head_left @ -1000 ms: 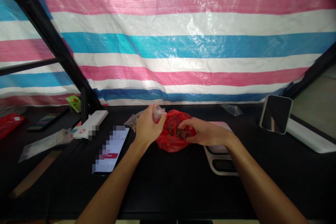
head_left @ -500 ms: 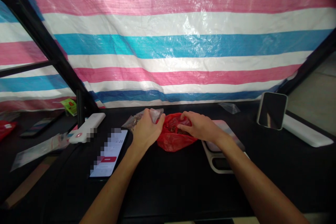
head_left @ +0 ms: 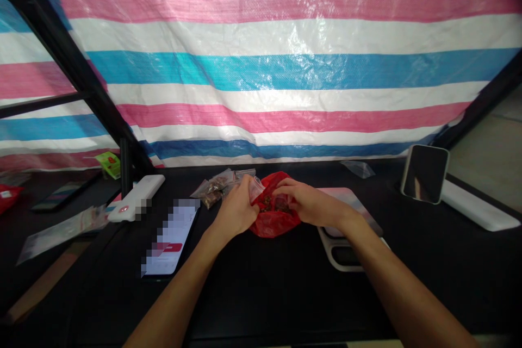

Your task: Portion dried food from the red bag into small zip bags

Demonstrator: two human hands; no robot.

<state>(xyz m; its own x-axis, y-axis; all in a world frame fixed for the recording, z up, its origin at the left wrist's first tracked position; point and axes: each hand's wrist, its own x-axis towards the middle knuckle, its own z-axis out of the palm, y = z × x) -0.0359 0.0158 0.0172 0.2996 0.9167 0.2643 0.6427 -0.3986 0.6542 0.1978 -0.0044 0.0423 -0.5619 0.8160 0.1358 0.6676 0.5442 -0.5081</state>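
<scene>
A red plastic bag (head_left: 274,225) sits open on the black table, with small brown bits (head_left: 269,204) inside it. At its left edge my left hand (head_left: 238,207) is closed on a small clear zip bag (head_left: 256,189), whose top tilts over the red bag. My right hand (head_left: 310,202) reaches in from the right, fingers curled together among the brown bits; what they pinch is hidden. Several clear zip bags (head_left: 212,187) filled with brown pieces lie just beyond my left hand.
Under my right forearm is a digital scale (head_left: 346,258). A lit phone (head_left: 173,239) and a white power bank (head_left: 138,198) lie at left. An upright dark-screened device (head_left: 424,174) stands at right, near a clear plastic piece (head_left: 359,168). Striped sheeting (head_left: 285,70) hangs behind.
My left hand has moved right and slightly down, bringing the clear zip bag to the red bag's edge. My right hand's fingers have curled closer together in the red bag.
</scene>
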